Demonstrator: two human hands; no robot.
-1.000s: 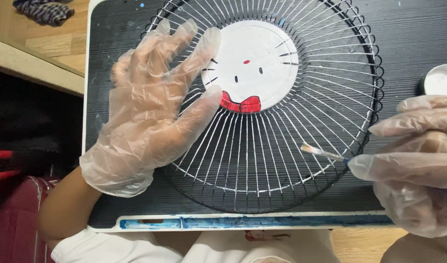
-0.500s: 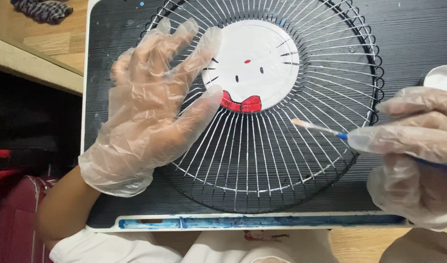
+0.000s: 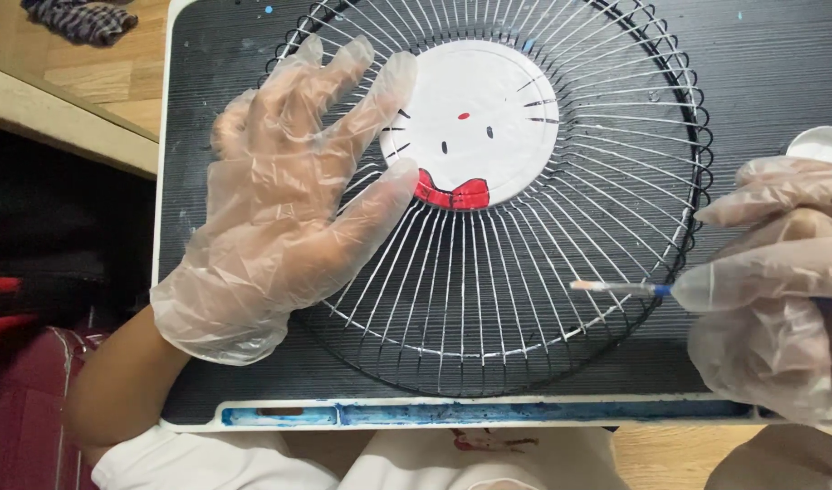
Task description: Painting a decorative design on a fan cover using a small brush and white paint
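A round wire fan grille point(image 3: 525, 299) lies flat on a black ribbed board point(image 3: 761, 82). Its white centre disc point(image 3: 484, 118) carries a painted cat face with a red bow. My left hand point(image 3: 289, 209), in a clear plastic glove, presses flat on the grille's left side, fingers spread. At the right, my gloved right hand point(image 3: 770, 290) holds a thin blue-handled paintbrush point(image 3: 616, 288). The brush's whitish tip rests at the wires on the lower right of the grille.
A small white container point(image 3: 824, 143) sits behind my right hand at the board's right edge. The board's white front rim point(image 3: 489, 413) is smeared with blue paint. A dark cloth point(image 3: 80, 18) lies on the wooden surface at top left.
The brush tip has shifted along the lower right wires, up and left, then back down. My right hand moved with it. The left hand stayed put.
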